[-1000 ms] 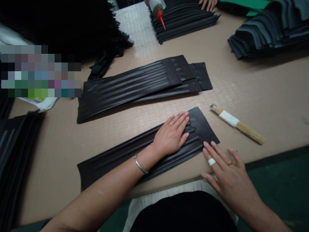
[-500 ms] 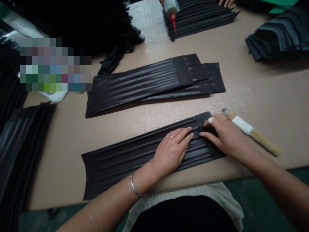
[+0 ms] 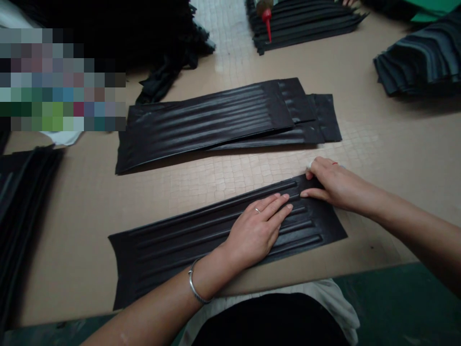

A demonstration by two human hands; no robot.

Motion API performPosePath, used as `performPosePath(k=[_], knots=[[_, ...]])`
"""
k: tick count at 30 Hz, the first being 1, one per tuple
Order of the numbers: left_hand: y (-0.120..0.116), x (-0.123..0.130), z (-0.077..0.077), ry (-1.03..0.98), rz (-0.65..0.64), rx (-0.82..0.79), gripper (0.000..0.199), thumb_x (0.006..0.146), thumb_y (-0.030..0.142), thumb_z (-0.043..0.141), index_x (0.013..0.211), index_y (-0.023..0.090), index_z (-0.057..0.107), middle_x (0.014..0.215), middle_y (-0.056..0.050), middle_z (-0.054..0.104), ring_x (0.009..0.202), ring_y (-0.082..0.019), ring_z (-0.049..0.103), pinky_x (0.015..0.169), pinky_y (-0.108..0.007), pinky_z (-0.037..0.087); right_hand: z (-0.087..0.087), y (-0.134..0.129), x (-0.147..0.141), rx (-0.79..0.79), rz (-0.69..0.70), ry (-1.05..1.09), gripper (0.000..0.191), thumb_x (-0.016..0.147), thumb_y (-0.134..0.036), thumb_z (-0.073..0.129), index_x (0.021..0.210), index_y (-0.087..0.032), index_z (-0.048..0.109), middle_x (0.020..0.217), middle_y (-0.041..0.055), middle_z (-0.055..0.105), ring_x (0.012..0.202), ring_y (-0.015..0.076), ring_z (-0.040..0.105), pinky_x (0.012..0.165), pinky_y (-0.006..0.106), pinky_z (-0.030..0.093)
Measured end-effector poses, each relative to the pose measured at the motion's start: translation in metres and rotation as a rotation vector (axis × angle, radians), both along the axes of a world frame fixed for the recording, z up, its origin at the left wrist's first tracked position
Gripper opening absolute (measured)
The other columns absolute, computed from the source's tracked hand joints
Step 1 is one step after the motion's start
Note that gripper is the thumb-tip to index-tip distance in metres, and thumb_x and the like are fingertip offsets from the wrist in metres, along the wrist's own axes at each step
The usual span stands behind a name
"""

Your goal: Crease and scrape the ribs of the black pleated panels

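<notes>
A dark, ribbed, leather-like panel lies slanted along the table's near edge. My left hand rests flat over its ribs, fingers stretched out, with a ring and a bracelet on that arm. At the panel's right end, my right hand has its fingers curled at the far corner and its thumb against the upper face. Something white wraps one of its fingertips. Behind the panel lie several similar panels, loosely overlapped.
Dark stacked pieces stand at the left, with a large black pile behind. At the back is a red-tipped bottle over layered strips. Another stack sits at the right. The table ends just before my body.
My right hand and forearm have shifted up and away, uncovering the panel's near right corner. The brush seen earlier beside that hand no longer shows. My left hand stays on the panel.
</notes>
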State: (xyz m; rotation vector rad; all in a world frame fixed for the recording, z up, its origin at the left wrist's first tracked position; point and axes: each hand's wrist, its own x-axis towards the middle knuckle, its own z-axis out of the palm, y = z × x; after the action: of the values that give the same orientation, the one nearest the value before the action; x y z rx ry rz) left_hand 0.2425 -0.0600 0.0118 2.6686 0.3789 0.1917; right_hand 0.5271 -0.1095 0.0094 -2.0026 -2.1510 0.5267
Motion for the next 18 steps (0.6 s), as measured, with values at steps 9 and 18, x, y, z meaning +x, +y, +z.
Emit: performPosePath(k=[9,18], knots=[[0.001,0.004,0.002,0.043,-0.031,0.006,0.048,0.103,0.017,0.045,0.15,0.019,0.05,0.166,-0.008,0.04,0.155,-0.026,0.034,0.124,-0.047,0.039,0.013,0.046,0.003,-0.253,-0.055,-0.1,0.044,0.077,-0.062,0.078,0.079,-0.023,0.056,0.062,-0.0024,0.055,0.053,0.0147,0.045,0.052,0.029,0.027],[-0.001,-0.002,0.001,0.026,-0.03,0.035,0.044,0.106,0.028,0.047,0.149,0.018,0.051,0.165,-0.009,0.04,0.155,-0.025,0.034,0.126,-0.046,0.035,0.026,0.016,-0.028,0.022,-0.279,-0.094,0.03,0.1,-0.039,0.051,0.092,-0.016,0.069,0.088,0.011,0.071,0.079,0.0235,0.065,0.073,0.035,0.049]])
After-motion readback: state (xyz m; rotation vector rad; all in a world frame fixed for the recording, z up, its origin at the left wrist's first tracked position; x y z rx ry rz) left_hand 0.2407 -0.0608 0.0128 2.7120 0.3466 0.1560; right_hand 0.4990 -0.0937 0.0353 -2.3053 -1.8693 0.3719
